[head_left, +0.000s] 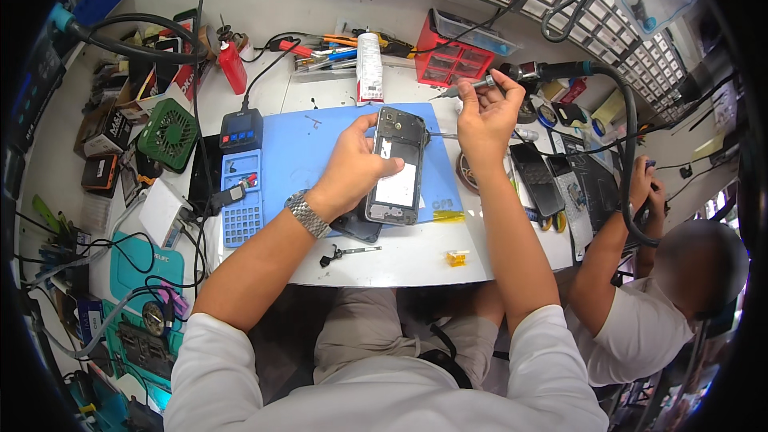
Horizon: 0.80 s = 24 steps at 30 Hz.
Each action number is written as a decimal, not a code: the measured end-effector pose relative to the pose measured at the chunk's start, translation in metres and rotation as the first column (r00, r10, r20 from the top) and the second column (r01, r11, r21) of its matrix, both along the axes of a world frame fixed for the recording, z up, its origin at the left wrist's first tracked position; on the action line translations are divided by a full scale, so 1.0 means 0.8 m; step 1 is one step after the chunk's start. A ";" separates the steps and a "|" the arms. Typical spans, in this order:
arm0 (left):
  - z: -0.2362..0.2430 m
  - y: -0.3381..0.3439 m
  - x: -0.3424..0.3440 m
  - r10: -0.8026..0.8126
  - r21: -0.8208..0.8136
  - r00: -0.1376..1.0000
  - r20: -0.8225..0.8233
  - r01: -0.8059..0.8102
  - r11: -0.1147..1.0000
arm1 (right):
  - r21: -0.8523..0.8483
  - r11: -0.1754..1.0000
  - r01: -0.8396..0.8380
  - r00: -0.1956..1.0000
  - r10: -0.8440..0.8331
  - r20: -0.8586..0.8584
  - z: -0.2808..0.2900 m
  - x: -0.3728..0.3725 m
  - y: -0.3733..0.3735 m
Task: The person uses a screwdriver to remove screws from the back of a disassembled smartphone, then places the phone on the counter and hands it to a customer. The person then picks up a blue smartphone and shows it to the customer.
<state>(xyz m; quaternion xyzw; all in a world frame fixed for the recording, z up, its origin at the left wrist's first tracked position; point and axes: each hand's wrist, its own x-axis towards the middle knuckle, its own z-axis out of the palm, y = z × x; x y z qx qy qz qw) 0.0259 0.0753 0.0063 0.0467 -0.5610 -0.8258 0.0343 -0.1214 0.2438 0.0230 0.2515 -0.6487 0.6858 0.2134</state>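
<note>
My left hand (356, 164) grips an opened phone (398, 184) by its edges, thumb across the front. Its inside faces up, with a dark upper part and a large white panel below. My right hand (488, 116) is raised to the right of the phone. Its fingers pinch a slim grey tool with a thin pointed tip (445, 95); the tip points left, apart from the phone. A dark flat phone part (358, 228) lies partly hidden beneath the held phone. A thin metal shaft (444, 136) runs between the phone's right edge and my right wrist.
A blue work mat (300, 132) covers the middle of the table. A blue parts tray (242, 220), green fan (168, 134), white tube (369, 68) and red drawer box (452, 60) surround it. A black hose (632, 136) hangs right. Another person (632, 312) sits there, hands raised.
</note>
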 end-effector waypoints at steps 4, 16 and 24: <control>0.000 -0.001 -0.002 0.005 0.001 1.000 0.015 -0.005 1.000 | 0.214 0.974 0.081 0.980 -0.117 0.163 -0.009 -0.048 -0.010; 0.003 -0.003 -0.002 0.016 -0.021 0.999 0.032 -0.015 1.000 | 0.466 0.870 0.161 0.964 -0.240 0.114 -0.035 -0.086 -0.026; 0.006 -0.001 0.001 0.004 0.052 1.000 0.017 -0.005 0.999 | -0.056 0.994 -0.097 0.968 0.107 0.227 0.004 -0.018 -0.017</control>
